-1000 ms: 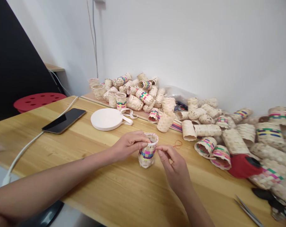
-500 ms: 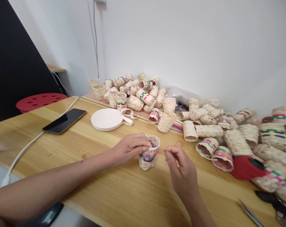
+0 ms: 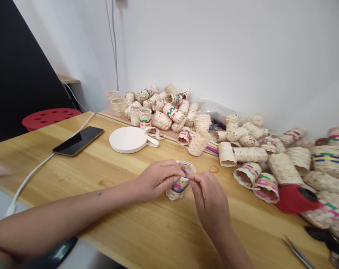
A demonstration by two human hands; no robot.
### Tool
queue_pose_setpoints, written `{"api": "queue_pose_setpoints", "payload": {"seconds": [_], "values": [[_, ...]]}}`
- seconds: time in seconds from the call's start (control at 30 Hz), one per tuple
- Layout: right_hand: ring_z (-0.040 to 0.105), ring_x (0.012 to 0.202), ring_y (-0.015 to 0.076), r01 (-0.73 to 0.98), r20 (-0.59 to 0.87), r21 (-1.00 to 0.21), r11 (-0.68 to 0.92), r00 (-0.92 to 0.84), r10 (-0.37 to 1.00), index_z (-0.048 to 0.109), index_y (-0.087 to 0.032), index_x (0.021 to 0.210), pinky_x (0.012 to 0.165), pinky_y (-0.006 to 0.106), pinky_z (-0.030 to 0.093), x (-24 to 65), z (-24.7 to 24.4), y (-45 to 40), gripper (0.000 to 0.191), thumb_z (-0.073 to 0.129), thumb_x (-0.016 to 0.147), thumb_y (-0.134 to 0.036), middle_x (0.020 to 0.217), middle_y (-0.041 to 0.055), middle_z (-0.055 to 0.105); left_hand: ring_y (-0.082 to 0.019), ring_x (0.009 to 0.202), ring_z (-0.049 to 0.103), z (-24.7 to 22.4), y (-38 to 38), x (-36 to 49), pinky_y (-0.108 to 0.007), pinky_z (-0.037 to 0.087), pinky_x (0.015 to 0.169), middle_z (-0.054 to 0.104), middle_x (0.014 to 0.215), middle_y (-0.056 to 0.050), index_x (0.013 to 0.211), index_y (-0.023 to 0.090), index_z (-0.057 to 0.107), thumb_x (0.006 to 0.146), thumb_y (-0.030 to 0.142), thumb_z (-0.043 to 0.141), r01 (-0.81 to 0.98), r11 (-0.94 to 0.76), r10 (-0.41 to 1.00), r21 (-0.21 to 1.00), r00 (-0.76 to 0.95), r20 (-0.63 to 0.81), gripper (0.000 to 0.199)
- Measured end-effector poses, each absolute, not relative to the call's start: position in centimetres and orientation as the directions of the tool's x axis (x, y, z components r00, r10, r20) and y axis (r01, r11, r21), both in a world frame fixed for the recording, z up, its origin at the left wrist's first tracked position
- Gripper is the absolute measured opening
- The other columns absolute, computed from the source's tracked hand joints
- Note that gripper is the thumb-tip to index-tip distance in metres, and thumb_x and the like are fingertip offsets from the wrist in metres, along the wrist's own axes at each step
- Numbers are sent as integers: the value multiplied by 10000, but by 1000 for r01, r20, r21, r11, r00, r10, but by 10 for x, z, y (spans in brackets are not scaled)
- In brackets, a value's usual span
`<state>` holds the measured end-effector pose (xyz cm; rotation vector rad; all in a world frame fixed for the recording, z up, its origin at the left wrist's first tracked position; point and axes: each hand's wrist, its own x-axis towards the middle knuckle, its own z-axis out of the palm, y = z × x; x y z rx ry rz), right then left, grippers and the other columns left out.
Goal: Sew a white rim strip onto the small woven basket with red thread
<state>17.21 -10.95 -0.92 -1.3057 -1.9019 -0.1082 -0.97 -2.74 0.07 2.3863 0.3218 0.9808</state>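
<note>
Small woven basket (image 3: 179,188), pale strips with pink, green and blue bands, at the near middle of the wooden table (image 3: 116,235). Leaning slightly toward 1 o'clock, rim up. Left hand (image 3: 158,179) coming in from 9 o'clock, forearm low and nearly level across the table edge, palm turned inward, fingers curled closed around the basket's upper body, fingertips reaching its rim. Right hand (image 3: 210,198) rising from 6 o'clock, wrist bent, thumb and forefinger pinched closed at the rim (image 3: 187,166), other fingers loosely folded below. Pinch possibly on a fine strand, though too small and hidden to be sure. Hands almost touching, basket between them.

Loop of thin orange thread (image 3: 214,169) lying on the table at 2 o'clock, just beyond the right hand. Roll of white strap (image 3: 127,139) at 11 o'clock, loose end trailing. Black smartphone (image 3: 78,141) at 10 o'clock, white cable (image 3: 29,183) running past it. Large heap of woven baskets (image 3: 160,119) from 12 to 3 o'clock, some banded, most on their sides. Red thread spool (image 3: 295,198) at 3 o'clock. Red perforated stool (image 3: 48,118) beyond the table's far left corner.
</note>
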Motion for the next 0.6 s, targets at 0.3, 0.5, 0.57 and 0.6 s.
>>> {"api": "queue_pose_setpoints", "payload": {"seconds": [0.3,0.5,0.57,0.6], "values": [[554,820,174,823,659,-342,454,-135,740,545,-205,979,722,286,422,171,-9,-110,90,459,956,-190,864,41,588,-99,647,516,-8,-33,-6,-204,421,617,605,795,-17,945,147,581,870,238,541,104,-694,615,712,599,512,124],[556,827,164,820,665,-354,449,-117,738,544,-198,973,732,278,424,169,-8,-111,86,463,954,-177,866,37,590,-113,724,565,-6,-28,-4,-216,458,687,634,811,-40,872,138,610,904,214,518,9,-759,521,651,608,599,123],[559,824,163,819,669,-358,448,-110,735,544,-200,970,730,277,427,169,-7,-111,89,460,954,-175,864,35,593,-126,795,594,-4,-27,-4,-226,474,739,655,855,-60,876,136,624,915,190,504,-5,-818,453,576,611,649,137],[560,819,163,819,671,-357,449,-110,734,544,-202,969,725,278,428,168,-6,-111,90,459,954,-175,861,34,593,-133,833,605,-3,-27,-5,-230,481,762,660,893,-71,890,137,632,917,182,501,8,-846,426,533,611,667,141]]}}
